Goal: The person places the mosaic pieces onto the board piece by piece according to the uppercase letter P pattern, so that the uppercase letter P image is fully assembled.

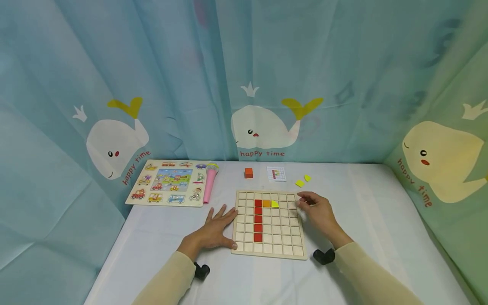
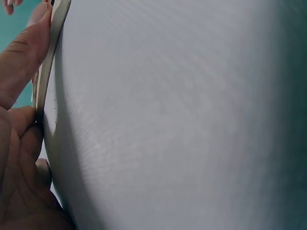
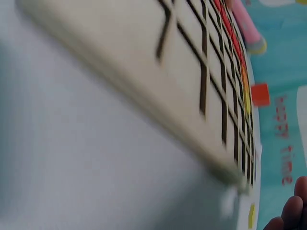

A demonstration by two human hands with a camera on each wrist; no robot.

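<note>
Probably to steady the board [image 1: 275, 230], your left hand [image 1: 214, 231] splays against it; I can't tell your right hand [image 1: 320, 214]'s grip.

Head view downward, wrists' closer, board [image 1: 275, 228] apparently shared

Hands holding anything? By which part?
Left hand only rests against the wooden grid board at its left edge, fingers spread; whether the right hand pinches anything cannot be told.
</note>
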